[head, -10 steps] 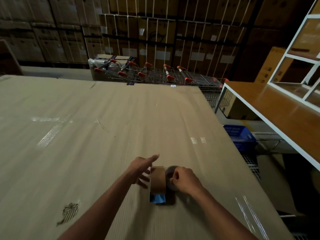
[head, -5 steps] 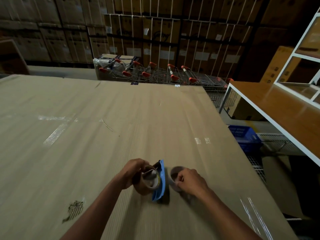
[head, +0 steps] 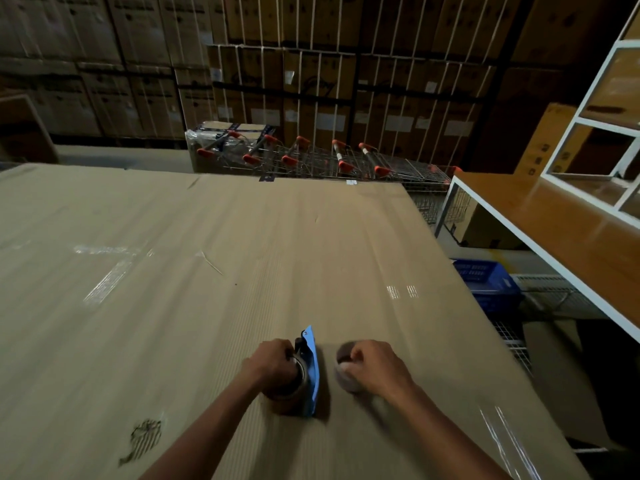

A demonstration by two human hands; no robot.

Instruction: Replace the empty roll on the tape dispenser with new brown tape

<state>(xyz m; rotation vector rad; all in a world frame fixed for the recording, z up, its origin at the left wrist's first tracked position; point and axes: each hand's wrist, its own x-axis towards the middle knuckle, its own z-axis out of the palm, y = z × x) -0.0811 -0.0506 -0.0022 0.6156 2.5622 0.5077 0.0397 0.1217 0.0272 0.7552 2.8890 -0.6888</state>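
Note:
A blue tape dispenser [head: 311, 370] stands on edge on the cardboard-covered table [head: 173, 306], near its front edge. My left hand [head: 273, 363] grips the brown roll [head: 294, 389] mounted on the dispenser's left side. Just to the right, my right hand [head: 372, 367] is closed over a second brown tape roll [head: 343, 370] resting on the cardboard; my fingers hide most of it. A narrow gap separates this roll from the dispenser.
A dark scuff mark [head: 143, 439] lies at front left, clear tape strips [head: 107, 275] at left. The table's right edge drops to a blue crate [head: 486, 282]. A wooden shelf unit [head: 554, 216] stands to the right, shopping carts [head: 329, 161] and stacked boxes behind.
The dispenser was tipped from lying flat onto its edge. My left hand closed around its roll. My right hand drew the second roll a little to the right, away from the dispenser.

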